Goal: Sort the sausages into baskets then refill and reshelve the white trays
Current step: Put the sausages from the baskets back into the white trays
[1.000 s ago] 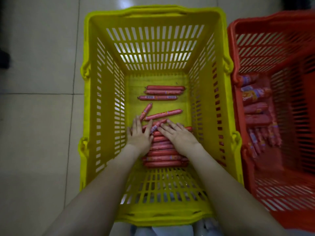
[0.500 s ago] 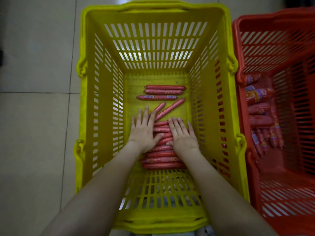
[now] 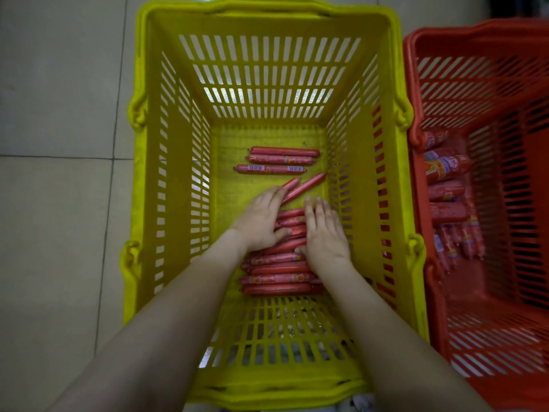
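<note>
Sausages [image 3: 276,278] beneath left hand [image 3: 261,221], beneath right hand [image 3: 325,233]

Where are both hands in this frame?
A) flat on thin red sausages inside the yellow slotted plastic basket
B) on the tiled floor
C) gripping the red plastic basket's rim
A: left hand and right hand lie open on the thin red sausages at the bottom of the yellow slotted plastic basket.

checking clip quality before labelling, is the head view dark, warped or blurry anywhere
Head view: dim overall; wide-angle distortion bows the yellow slotted plastic basket; barcodes on the thin red wrapped sausages look sharp; the red slotted plastic basket at right is darkest.
</note>
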`<state>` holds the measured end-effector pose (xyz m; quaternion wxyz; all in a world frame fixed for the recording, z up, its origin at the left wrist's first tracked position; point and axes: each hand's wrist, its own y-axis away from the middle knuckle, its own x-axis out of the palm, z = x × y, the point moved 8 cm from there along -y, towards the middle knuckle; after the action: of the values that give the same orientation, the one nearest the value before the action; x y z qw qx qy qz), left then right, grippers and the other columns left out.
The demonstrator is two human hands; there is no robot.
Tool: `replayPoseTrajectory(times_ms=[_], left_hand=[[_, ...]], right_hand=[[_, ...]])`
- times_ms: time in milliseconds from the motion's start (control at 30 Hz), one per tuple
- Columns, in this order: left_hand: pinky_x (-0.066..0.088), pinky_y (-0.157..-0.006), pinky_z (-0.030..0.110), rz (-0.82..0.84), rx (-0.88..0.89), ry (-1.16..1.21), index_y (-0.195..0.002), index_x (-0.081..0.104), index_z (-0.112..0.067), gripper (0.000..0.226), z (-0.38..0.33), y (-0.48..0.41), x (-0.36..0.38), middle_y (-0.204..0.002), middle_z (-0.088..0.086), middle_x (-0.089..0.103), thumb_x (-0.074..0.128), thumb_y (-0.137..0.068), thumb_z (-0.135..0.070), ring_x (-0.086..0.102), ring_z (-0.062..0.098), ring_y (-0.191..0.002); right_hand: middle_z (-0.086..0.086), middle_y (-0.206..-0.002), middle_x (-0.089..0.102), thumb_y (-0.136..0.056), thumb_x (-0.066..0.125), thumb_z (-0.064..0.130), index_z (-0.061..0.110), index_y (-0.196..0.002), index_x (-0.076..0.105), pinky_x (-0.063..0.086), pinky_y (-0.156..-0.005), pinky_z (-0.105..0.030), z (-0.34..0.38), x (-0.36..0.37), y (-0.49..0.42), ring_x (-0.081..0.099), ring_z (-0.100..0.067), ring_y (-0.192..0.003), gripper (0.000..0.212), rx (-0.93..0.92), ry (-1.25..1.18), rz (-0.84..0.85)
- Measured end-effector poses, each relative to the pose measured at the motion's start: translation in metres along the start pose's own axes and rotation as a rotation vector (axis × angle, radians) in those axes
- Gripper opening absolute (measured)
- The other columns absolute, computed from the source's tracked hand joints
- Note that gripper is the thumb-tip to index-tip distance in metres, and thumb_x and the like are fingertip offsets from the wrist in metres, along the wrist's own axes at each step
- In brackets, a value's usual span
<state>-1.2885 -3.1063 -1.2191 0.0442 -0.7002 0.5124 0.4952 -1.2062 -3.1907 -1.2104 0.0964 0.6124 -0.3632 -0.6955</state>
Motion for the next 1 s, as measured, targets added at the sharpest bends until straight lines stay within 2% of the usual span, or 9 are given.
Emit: replayPoseTrajectory(times_ms=[100, 233, 367, 467, 567, 667, 800, 933, 1000], left_hand=[[0.009, -0.12, 0.039, -0.052, -0.142, -0.051, -0.151, 0.006, -0.005, 0.097, 0.008, -0.002, 0.006, -0.158, 0.015, 0.01, 0.058, -0.086, -0.055, 0.007, 0.028, -0.146], [0.013, -0.117, 0.031, -0.035, -0.026, 0.001, -0.149, 0.021, -0.003, 0.079, 0.008, 0.001, -0.001, -0.151, 0.015, 0.024, 0.065, -0.087, -0.027, 0.018, 0.027, -0.141], [0.014, -0.117, 0.03, 0.049, 0.119, -0.07, -0.144, 0.033, -0.005, 0.063, 0.006, 0.011, 0.0, -0.149, 0.012, 0.029, 0.056, -0.086, -0.009, 0.021, 0.026, -0.14], [0.012, -0.117, 0.034, -0.029, 0.073, -0.13, -0.146, 0.031, -0.006, 0.062, 0.009, 0.023, -0.001, -0.15, 0.014, 0.029, 0.054, -0.09, -0.017, 0.021, 0.028, -0.141], [0.028, -0.108, 0.039, -0.165, -0.199, -0.314, -0.138, 0.036, -0.007, 0.053, 0.02, 0.039, -0.014, -0.141, 0.014, 0.037, 0.049, -0.095, -0.034, 0.034, 0.03, -0.131], [0.037, -0.094, 0.037, -0.094, -0.38, -0.435, -0.127, 0.039, -0.012, 0.033, 0.027, 0.051, -0.012, -0.127, 0.009, 0.046, 0.039, -0.098, -0.026, 0.044, 0.027, -0.118], [0.041, -0.088, 0.035, -0.082, -0.284, -0.479, -0.123, 0.045, -0.015, 0.037, 0.023, 0.053, -0.005, -0.117, 0.008, 0.054, 0.027, -0.092, -0.008, 0.051, 0.027, -0.11], [0.05, -0.074, 0.036, -0.307, -0.118, -0.53, -0.097, 0.068, -0.021, 0.038, 0.003, 0.042, -0.021, -0.091, 0.008, 0.06, 0.034, -0.081, -0.017, 0.06, 0.026, -0.085], [0.042, -0.098, 0.048, -0.228, -0.128, -0.528, -0.109, 0.064, -0.024, 0.033, 0.008, 0.031, -0.018, -0.12, 0.017, 0.057, 0.038, -0.089, -0.02, 0.054, 0.032, -0.114]], right_hand=[[-0.015, -0.158, -0.015, -0.089, 0.064, 0.03, 0.012, -0.147, -0.023, 0.003, -0.118, -0.034, 0.004, 0.005, -0.004, -0.005, -0.027, -0.147, 0.106, -0.019, -0.24, 0.077], [0.001, -0.159, -0.018, -0.081, 0.073, 0.019, 0.024, -0.15, -0.018, 0.022, -0.114, -0.034, 0.005, 0.002, -0.004, 0.0, -0.017, -0.147, 0.114, -0.106, -0.516, 0.166], [0.005, -0.161, -0.004, -0.088, 0.059, 0.046, 0.027, -0.153, -0.004, 0.018, -0.117, -0.039, 0.014, -0.018, -0.01, 0.005, -0.018, -0.147, 0.092, -0.199, -0.329, -0.013], [-0.001, -0.161, -0.001, -0.099, 0.037, 0.024, 0.02, -0.153, -0.001, 0.007, -0.118, -0.039, 0.017, -0.032, -0.025, 0.001, -0.023, -0.147, 0.067, -0.146, -0.178, -0.148], [-0.007, -0.16, -0.001, -0.096, 0.032, 0.006, 0.017, -0.152, -0.009, 0.002, -0.118, -0.043, 0.014, -0.027, -0.041, -0.002, -0.027, -0.147, 0.07, -0.055, -0.004, -0.091], [-0.013, -0.145, 0.033, -0.092, 0.02, 0.005, 0.008, -0.15, 0.008, 0.017, -0.114, -0.04, 0.025, -0.033, -0.043, 0.028, -0.03, -0.136, 0.059, -0.088, 0.07, -0.206], [-0.01, -0.127, 0.052, -0.09, 0.02, 0.013, 0.01, -0.135, 0.042, 0.033, -0.097, -0.036, 0.047, -0.031, -0.03, 0.045, -0.029, -0.118, 0.05, -0.31, -0.009, -0.287], [-0.012, -0.139, 0.041, -0.095, 0.037, 0.01, 0.012, -0.138, 0.042, 0.022, -0.107, -0.039, 0.053, -0.025, -0.023, 0.032, -0.03, -0.132, 0.044, -0.354, -0.07, -0.231], [-0.011, -0.151, 0.026, -0.094, 0.04, 0.008, 0.014, -0.143, 0.034, 0.014, -0.113, -0.04, 0.048, -0.026, -0.025, 0.018, -0.027, -0.142, 0.05, -0.309, -0.11, -0.188]])
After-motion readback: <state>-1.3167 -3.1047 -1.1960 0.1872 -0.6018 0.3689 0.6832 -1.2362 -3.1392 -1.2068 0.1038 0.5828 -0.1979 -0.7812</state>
